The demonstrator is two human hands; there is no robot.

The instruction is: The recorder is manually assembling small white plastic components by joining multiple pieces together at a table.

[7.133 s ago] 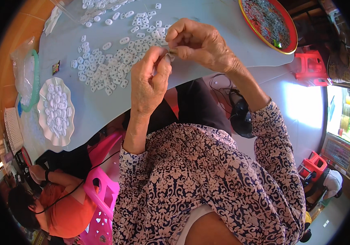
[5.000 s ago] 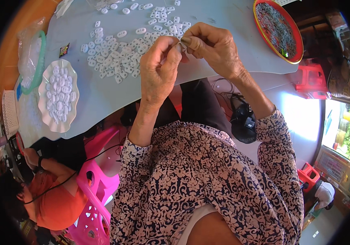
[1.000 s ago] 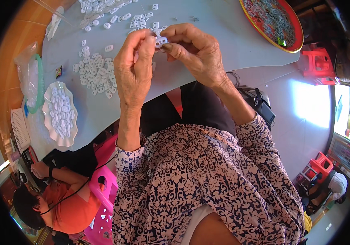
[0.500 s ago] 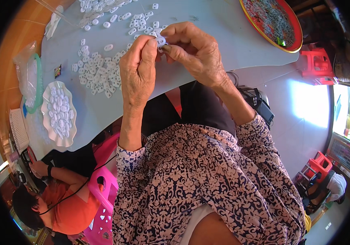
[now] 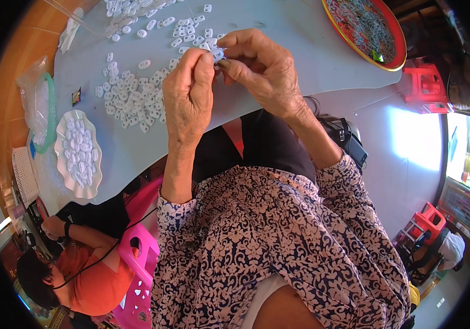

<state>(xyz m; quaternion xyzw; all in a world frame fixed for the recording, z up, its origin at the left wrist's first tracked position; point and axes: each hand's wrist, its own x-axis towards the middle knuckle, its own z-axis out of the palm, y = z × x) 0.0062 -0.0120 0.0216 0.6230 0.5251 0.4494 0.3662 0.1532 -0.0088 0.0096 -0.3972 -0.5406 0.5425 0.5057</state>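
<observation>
Both my hands meet above the far part of the grey table (image 5: 136, 145). Between their fingertips is a small white oval plastic piece with holes (image 5: 217, 55). My left hand (image 5: 190, 90) pinches it from the left with thumb and forefinger. From the right, my right hand (image 5: 259, 68) grips its other side with thumb and bent fingers. Part of the piece is hidden by the fingertips. Left of my hands lies a loose heap of similar white plastic pieces (image 5: 133, 98). A scalloped white dish (image 5: 89, 186) farther left holds more white pieces.
A red round tray (image 5: 400, 41) of small metal parts stands at the far right of the table. A clear plastic bag (image 5: 37, 104) and a green-rimmed container (image 5: 52, 112) lie at the left. A person in orange (image 5: 95, 282) sits beside a pink chair (image 5: 146, 249). Red stools (image 5: 427, 88) stand right.
My left hand has shifted slightly to the right, and the white piece has tilted a little between the fingertips. My right hand stays nearly in place.
</observation>
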